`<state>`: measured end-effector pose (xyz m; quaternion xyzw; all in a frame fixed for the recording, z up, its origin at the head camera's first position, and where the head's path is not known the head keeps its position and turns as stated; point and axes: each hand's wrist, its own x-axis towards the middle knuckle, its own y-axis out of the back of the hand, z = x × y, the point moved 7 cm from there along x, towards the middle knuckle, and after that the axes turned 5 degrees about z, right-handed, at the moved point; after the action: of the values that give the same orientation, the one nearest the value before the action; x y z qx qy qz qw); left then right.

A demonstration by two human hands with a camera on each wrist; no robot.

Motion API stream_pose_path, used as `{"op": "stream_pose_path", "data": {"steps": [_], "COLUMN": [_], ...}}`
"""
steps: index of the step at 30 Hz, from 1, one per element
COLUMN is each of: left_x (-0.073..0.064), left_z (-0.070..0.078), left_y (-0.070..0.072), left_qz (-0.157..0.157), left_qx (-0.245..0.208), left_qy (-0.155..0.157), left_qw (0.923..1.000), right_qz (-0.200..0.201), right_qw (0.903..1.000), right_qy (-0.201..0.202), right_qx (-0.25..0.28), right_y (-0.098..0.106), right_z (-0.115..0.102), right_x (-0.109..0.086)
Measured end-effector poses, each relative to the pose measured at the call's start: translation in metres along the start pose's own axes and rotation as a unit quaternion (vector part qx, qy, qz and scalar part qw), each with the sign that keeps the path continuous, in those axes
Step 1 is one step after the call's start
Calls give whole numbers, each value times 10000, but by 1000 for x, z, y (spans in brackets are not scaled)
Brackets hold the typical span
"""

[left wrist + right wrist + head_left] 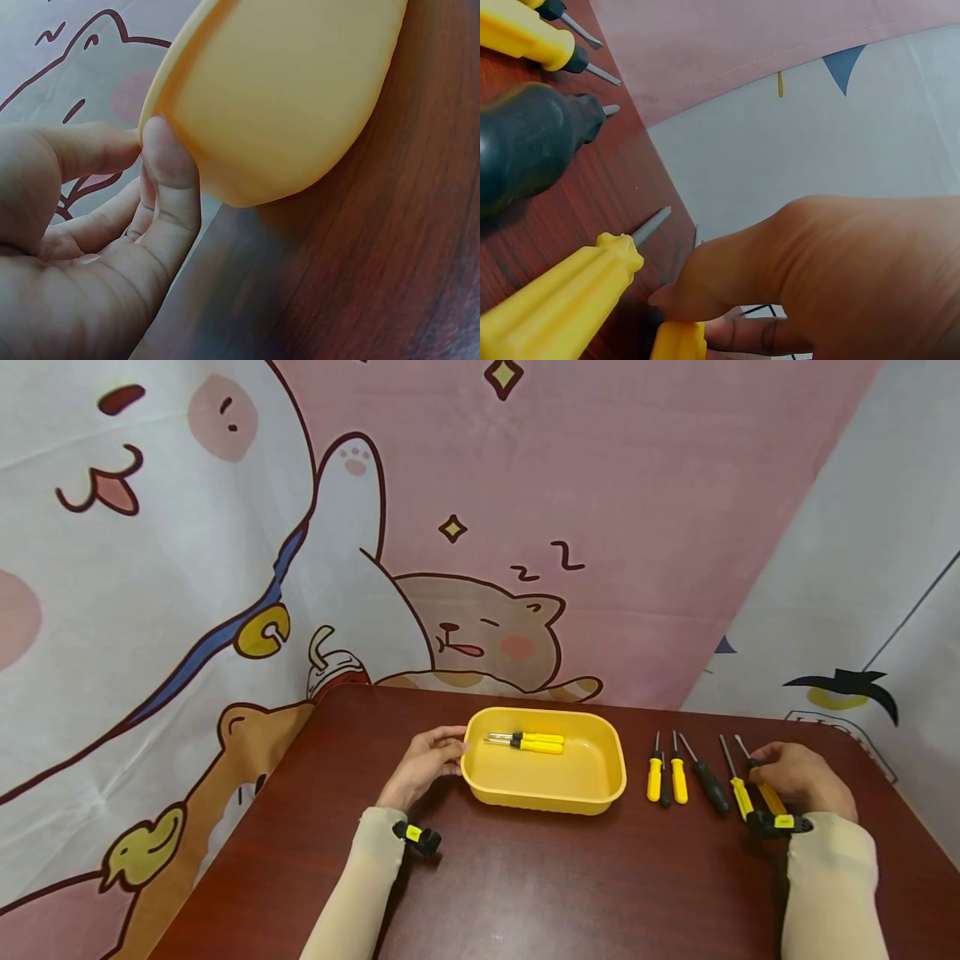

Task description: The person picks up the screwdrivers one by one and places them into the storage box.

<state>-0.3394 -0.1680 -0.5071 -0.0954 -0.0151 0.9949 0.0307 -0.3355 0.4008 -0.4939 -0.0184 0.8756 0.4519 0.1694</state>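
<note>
My left hand pinches the left end of a yellow plastic box, with the thumb against its wall, as the left wrist view shows. Inside the box lie two small screwdrivers with yellow and black handles. On the right side of the table, my right hand grips the rightmost screwdriver by its yellow and black handle, partly hidden under the fingers. Just left of that hand is a yellow-handled screwdriver.
Between the box and my right hand lie a large black screwdriver, a small black-handled one and two yellow-handled screwdrivers. All rest on a dark red-brown table. A cartoon-printed cloth hangs behind the table.
</note>
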Motion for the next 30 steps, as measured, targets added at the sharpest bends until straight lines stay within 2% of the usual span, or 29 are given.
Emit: {"op": "stream_pose_path", "data": {"steps": [4, 12, 19, 24, 30], "left_x": [0, -1, 0, 1, 0], "left_z": [0, 1, -1, -3, -2], "left_y": [-1, -1, 0, 1, 0], "left_qz": [3, 31, 48, 67, 49], "left_qx": [-9, -15, 16, 38, 28], "left_qy": [3, 23, 54, 15, 10], "left_qw": [10000, 10000, 10000, 10000, 10000], "right_qz": [21, 212, 439, 659, 853], "right_qw": [9998, 9996, 9988, 9957, 9919], "right_qy": [-79, -71, 232, 645, 936], "right_qx": [173, 187, 43, -111, -71], "right_y": [0, 1, 3, 6, 7], "right_z": [1, -1, -15, -28, -38], "right_x": [-1, -1, -5, -7, -9]}}
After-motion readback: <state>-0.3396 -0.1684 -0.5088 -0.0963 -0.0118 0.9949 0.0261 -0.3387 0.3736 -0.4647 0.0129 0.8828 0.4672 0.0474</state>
